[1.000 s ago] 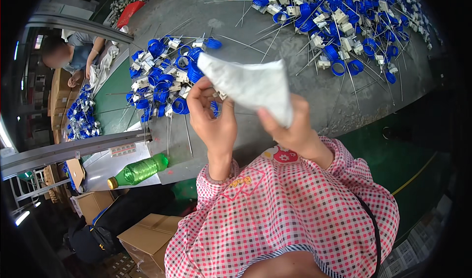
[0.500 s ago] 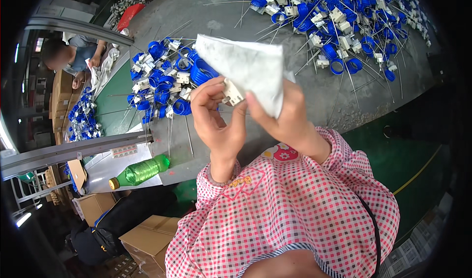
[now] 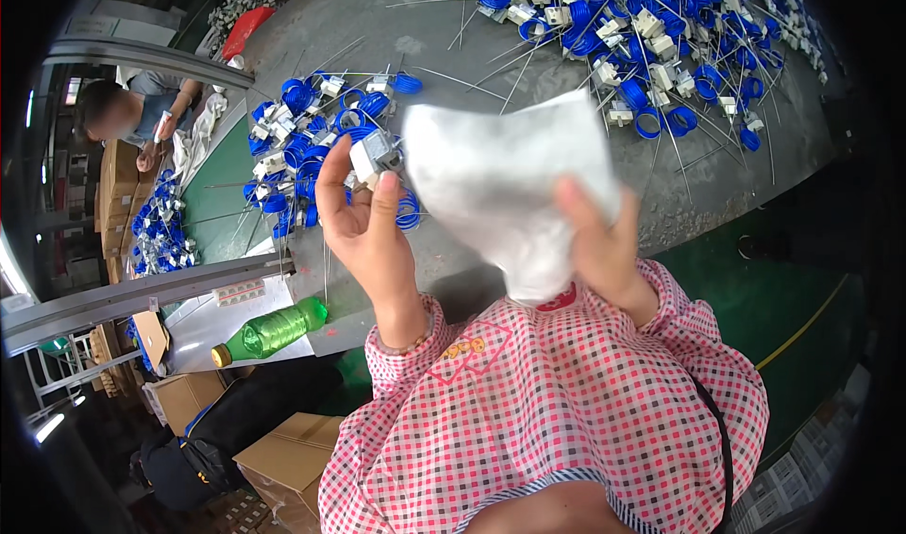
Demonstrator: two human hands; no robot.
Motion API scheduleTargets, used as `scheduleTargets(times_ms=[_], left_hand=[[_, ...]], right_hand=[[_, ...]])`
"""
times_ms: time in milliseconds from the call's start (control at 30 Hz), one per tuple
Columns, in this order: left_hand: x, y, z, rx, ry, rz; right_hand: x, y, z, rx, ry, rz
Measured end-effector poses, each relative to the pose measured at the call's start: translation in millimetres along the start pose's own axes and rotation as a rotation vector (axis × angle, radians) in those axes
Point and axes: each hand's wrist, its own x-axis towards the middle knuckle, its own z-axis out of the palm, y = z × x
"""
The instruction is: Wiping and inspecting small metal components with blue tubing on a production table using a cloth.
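Observation:
My left hand (image 3: 363, 227) grips a small capillary thermostat (image 3: 373, 155) between thumb and fingers; its body is a white block with a grey metal face. A blue coil (image 3: 408, 210) shows just below it, but I cannot tell whether it belongs to the held part. In my right hand (image 3: 604, 251) is a white cloth (image 3: 510, 171), pinched at its right side and blurred by motion. The cloth hangs spread between both hands, apart from the thermostat. Behind my left hand lies a pile of similar thermostats (image 3: 307, 147) with blue coils and thin metal rods.
A larger heap of thermostats (image 3: 651, 58) covers the far right of the grey table (image 3: 425, 25). At the left edge lies a green bottle (image 3: 274, 331) on its side. Cardboard boxes (image 3: 293, 454) stand below. Beyond a metal rail, a person (image 3: 142, 109) works at the left.
My hands have parted: the left moved left with the thermostat, turning it, and the right moved right with the cloth, which has opened out. The person at the left has raised a hand.

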Motion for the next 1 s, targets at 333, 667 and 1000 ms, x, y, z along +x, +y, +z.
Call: scheduleTargets(times_ms=[333, 667, 1000], left_hand=[[-16.5, 25.9, 9.5, -0.625, -0.09, -0.44], [-26.6, 27.6, 17.9, -0.452, -0.124, -0.466], [-29.7, 26.2, 18.6, -0.427, -0.157, -0.478]], right_hand=[[36.0, -8.4, -11.1, -0.023, 0.248, -0.342], [33.5, -14.8, 8.9, -0.314, -0.294, -0.32], [54.7, 0.3, 3.1, -0.546, -0.408, -0.484]])
